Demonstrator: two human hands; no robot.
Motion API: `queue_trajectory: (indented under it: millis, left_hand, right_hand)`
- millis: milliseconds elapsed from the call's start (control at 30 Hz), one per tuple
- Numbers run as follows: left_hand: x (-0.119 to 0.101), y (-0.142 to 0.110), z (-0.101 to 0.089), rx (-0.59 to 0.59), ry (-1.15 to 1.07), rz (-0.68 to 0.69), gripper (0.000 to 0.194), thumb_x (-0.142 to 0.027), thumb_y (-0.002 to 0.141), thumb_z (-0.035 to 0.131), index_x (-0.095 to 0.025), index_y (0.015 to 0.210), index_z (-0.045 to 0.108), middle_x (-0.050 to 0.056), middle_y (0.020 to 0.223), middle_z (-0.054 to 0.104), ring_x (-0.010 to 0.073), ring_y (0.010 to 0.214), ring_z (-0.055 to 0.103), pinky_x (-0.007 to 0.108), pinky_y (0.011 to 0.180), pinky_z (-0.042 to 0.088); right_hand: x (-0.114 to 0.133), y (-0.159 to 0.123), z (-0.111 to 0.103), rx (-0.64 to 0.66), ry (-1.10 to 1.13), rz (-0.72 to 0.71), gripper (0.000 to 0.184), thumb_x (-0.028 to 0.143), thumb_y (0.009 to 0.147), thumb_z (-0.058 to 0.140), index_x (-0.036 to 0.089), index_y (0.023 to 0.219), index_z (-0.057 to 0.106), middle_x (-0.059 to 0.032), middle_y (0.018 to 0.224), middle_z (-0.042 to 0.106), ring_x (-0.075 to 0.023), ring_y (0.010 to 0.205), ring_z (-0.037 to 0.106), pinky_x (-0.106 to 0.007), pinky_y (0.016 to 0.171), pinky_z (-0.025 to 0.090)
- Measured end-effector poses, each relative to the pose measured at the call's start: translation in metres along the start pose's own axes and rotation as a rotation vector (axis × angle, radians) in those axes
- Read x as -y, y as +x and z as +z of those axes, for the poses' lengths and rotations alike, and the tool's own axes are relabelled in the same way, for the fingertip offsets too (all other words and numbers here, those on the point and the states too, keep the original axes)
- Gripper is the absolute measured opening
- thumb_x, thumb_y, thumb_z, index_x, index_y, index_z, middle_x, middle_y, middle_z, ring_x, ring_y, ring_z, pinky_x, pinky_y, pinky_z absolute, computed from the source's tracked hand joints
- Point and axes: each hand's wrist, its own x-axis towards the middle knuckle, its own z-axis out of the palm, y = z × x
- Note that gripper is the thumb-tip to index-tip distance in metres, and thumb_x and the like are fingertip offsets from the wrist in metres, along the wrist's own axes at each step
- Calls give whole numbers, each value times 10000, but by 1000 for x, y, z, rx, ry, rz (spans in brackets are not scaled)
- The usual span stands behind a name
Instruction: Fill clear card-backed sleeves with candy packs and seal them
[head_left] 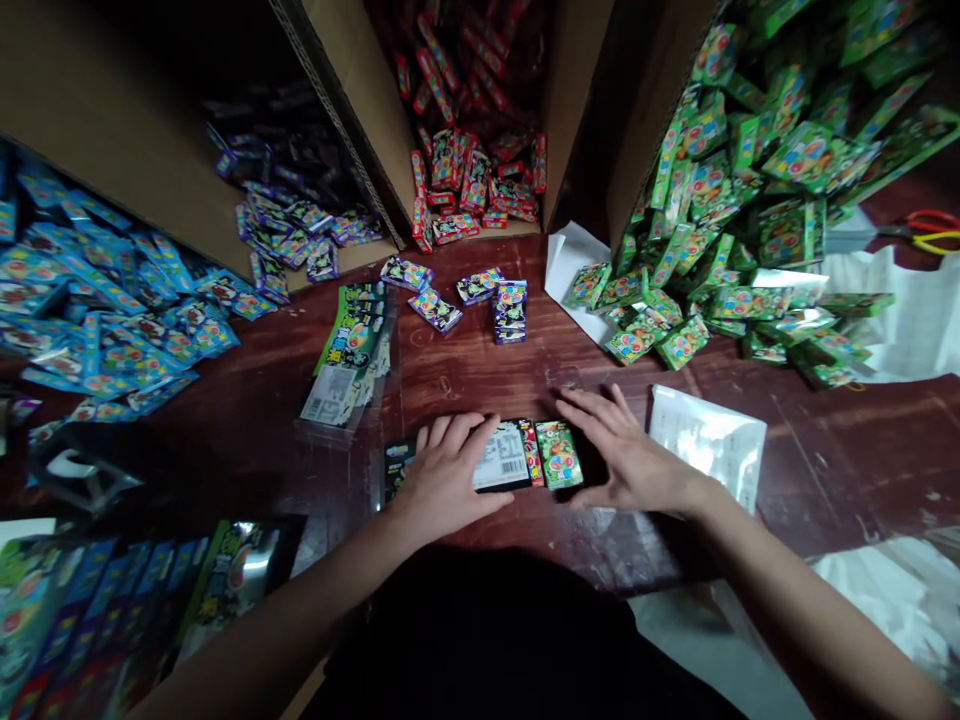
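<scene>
My left hand lies over a dark printed packet with a white barcode panel, its fingers at the far edge and its thumb at the near edge. Part of the packet is hidden under the palm. Against the packet's right end is a narrow red box edge. Just right of that, a small green candy-style box lies flat on the table. My right hand is open around the right side of the green box, thumb and fingers apart.
Cardboard cartons at the back hold purple boxes and red boxes. Blue boxes are heaped left, green boxes right. Loose purple boxes, printed sleeves, a clear bag and red-and-yellow-handled scissors lie around.
</scene>
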Motion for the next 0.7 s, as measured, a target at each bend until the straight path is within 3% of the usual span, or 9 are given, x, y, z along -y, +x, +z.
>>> queue_trajectory:
  millis: [133, 300, 400, 467, 533, 600, 700]
  left_hand:
    - [-4, 4, 3, 4, -15, 15, 958, -521, 680, 822, -243, 1488, 391, 117, 1385, 525, 355, 1210, 461, 499, 970, 367]
    - [-17, 7, 7, -47, -72, -46, 953, -506, 677, 829, -277, 1488, 384, 113, 1373, 525, 367, 1211, 472, 525, 999, 381]
    - [-28, 10, 5, -172, -164, -219, 1013, -521, 689, 822, -277, 1523, 302, 134, 1380, 481, 383, 1263, 465, 556, 1049, 387]
    - [-36, 15, 4, -229, -306, -310, 1045, -534, 713, 810, -277, 1547, 235, 141, 1382, 444, 366, 1276, 485, 540, 1047, 428]
    - [-42, 20, 4, -251, -496, -335, 917, -510, 818, 731, -281, 1549, 228, 135, 1375, 437, 310, 1235, 540, 490, 1020, 479]
    - [-44, 23, 6, -246, -686, -307, 706, -443, 941, 600, -287, 1538, 258, 123, 1375, 460, 245, 1165, 591, 442, 997, 512]
    - [-38, 23, 8, -182, -903, -236, 547, -346, 994, 515, -288, 1504, 325, 106, 1379, 520, 206, 1110, 623, 409, 975, 532]
  right_hand:
    - [-10, -1, -2, -16, 60, -38, 814, 499, 854, 710, 252, 1541, 351, -153, 1433, 550, -328, 1364, 485, -681, 1211, 75]
    - [-2, 13, 3, -24, 112, -95, 851, 560, 821, 730, 271, 1533, 364, -153, 1477, 517, -332, 1391, 466, -682, 1209, 70]
    - [12, 13, -1, -93, 221, 13, 941, 577, 798, 746, 272, 1563, 291, -163, 1578, 384, -347, 1457, 375, -628, 1206, 230]
    - [21, 14, -1, -205, 388, 128, 867, 545, 824, 737, 266, 1532, 321, -151, 1529, 450, -324, 1404, 453, -534, 1151, 396]
    - [26, 18, 4, -329, 568, 246, 642, 497, 893, 674, 272, 1436, 415, -111, 1361, 601, -272, 1230, 607, -444, 1031, 527]
    - [27, 23, 9, -403, 699, 327, 453, 473, 935, 622, 276, 1323, 497, -67, 1197, 679, -229, 1053, 678, -394, 911, 588]
    - [26, 28, 13, -390, 786, 348, 370, 469, 918, 647, 267, 1221, 582, -45, 1118, 703, -217, 962, 688, -378, 838, 605]
